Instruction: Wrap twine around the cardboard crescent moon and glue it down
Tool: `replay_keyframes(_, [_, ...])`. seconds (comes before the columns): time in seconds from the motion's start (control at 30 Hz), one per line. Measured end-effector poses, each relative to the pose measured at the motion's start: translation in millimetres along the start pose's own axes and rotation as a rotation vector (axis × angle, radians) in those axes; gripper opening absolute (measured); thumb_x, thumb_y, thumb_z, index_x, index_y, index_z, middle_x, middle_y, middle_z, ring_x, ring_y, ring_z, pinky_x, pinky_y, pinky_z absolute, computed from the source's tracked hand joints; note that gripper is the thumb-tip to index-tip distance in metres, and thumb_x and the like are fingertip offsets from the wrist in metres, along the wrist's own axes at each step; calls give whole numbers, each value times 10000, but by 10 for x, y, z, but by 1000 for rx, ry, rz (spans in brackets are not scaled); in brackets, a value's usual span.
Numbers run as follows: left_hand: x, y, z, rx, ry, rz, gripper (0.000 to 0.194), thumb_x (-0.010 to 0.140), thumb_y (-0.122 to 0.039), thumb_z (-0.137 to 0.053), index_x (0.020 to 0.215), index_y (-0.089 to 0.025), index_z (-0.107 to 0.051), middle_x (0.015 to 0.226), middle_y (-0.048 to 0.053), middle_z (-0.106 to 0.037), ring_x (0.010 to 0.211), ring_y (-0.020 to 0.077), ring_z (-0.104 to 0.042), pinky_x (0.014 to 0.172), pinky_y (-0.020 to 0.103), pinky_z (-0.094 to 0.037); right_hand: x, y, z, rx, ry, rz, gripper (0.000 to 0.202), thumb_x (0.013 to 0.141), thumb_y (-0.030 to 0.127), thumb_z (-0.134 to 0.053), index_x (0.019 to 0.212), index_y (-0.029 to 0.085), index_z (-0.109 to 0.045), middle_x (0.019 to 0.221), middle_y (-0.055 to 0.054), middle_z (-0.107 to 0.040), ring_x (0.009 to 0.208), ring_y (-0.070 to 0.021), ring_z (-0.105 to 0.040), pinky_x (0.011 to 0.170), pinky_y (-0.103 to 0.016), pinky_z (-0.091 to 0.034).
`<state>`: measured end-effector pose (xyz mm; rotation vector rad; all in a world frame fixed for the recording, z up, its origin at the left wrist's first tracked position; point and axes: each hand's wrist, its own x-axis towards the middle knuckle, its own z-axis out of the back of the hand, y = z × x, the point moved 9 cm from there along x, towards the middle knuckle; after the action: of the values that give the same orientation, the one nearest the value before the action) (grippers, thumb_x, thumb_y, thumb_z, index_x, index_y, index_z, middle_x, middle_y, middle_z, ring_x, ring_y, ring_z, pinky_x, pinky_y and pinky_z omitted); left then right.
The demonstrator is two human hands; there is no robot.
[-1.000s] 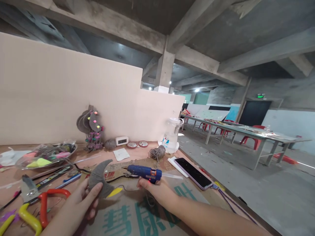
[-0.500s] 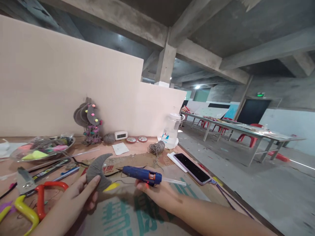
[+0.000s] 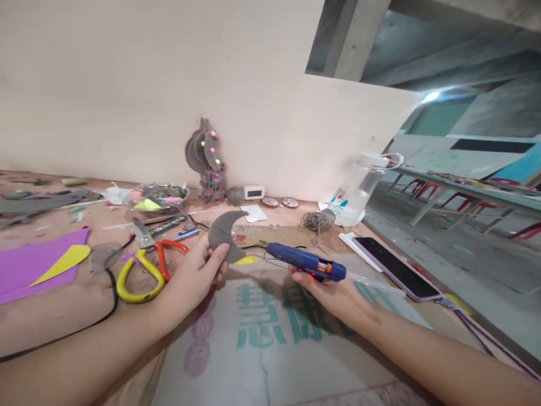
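Note:
My left hand [image 3: 207,265] pinches a grey, yarn-wrapped crescent [image 3: 223,234] between thumb and fingers. Just below its lower tip a small yellow piece [image 3: 246,260] shows. My right hand [image 3: 323,288] is closed round the underside of a blue glue gun [image 3: 302,259]; a clear glue stick [image 3: 376,285] sticks out of its back, and a small red light glows on it. The gun's nozzle points left at the crescent, a short way apart from it. Both hands are over a printed cardboard sheet [image 3: 236,361].
Scissors with yellow and red handles [image 3: 141,285] lie left, beside purple sheets [image 3: 38,262]. Behind are a plastic bowl [image 3: 158,208], a hanging yarn ornament [image 3: 203,152], a small clock [image 3: 253,193], grey yarn [image 3: 316,220] and a clear jug [image 3: 359,192]. A phone [image 3: 393,265] lies right.
The view has turned left and down, so the table's things appear further right and more of its left side shows. Both hands still hold the crescent and the glue gun.

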<state>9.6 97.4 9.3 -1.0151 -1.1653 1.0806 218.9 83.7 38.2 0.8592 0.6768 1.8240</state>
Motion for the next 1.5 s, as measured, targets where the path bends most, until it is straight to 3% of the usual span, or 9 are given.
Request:
replay_keyframes(0.23, [-53,-139,0,119,6,-62,173,848,-366,-434,777,-208,-438,560,-56,-474,486,96,-440,458,198,-366,15,-31,-81,-97,66,72,189,793,394,-556,740,213,-544,740,-16,-580,684,-163,-560,613,-269,-453])
replay_keyframes(1.1, [-56,-93,1,70,10,-10,187,848,-392,-430,804,-210,-427,581,-61,-479,507,89,-461,472,196,-391,18,-45,-144,-76,101,25,202,773,392,-586,761,191,-569,734,-21,-587,681,-155,-552,598,-255,-458])
replay_keyframes(1.5, [-49,-68,-23,61,35,6,197,858,-408,-416,841,-212,-430,583,-64,-470,502,84,-451,470,198,-401,13,-65,-153,-82,110,-45,293,759,474,-569,727,182,-556,705,-23,-592,662,-166,-561,588,-263,-455])
